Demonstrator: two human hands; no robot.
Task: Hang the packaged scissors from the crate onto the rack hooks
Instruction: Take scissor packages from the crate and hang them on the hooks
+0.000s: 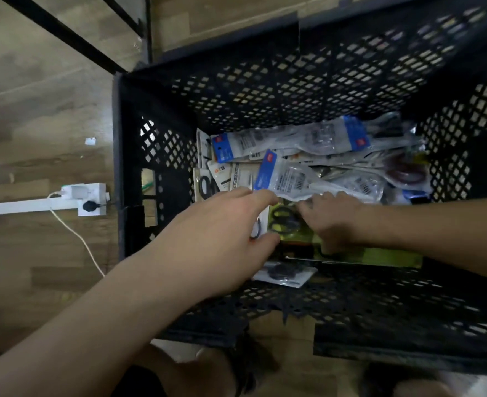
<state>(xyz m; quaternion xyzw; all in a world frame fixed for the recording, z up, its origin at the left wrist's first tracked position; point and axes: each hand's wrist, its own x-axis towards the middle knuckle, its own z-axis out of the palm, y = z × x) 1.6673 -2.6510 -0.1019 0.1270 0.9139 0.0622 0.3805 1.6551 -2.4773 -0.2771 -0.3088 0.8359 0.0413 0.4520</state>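
Packaged scissors (322,144) heaped at bottom of black mesh crate (265,81). Left hand (216,239) above heap, thumb and forefinger spread apart, forefinger tip touching blue-topped packet (288,176). Right hand (336,222) on yellow-green card (379,257), fingers curled at same packet's edge; grip not discernible.

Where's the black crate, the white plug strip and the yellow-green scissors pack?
black crate (265,81): head view, on its far mesh wall.
white plug strip (100,196): head view, on its socket end.
yellow-green scissors pack (379,257): head view, on its bare card.

Two bare forearms (116,310), bare hands (216,239) (336,222)
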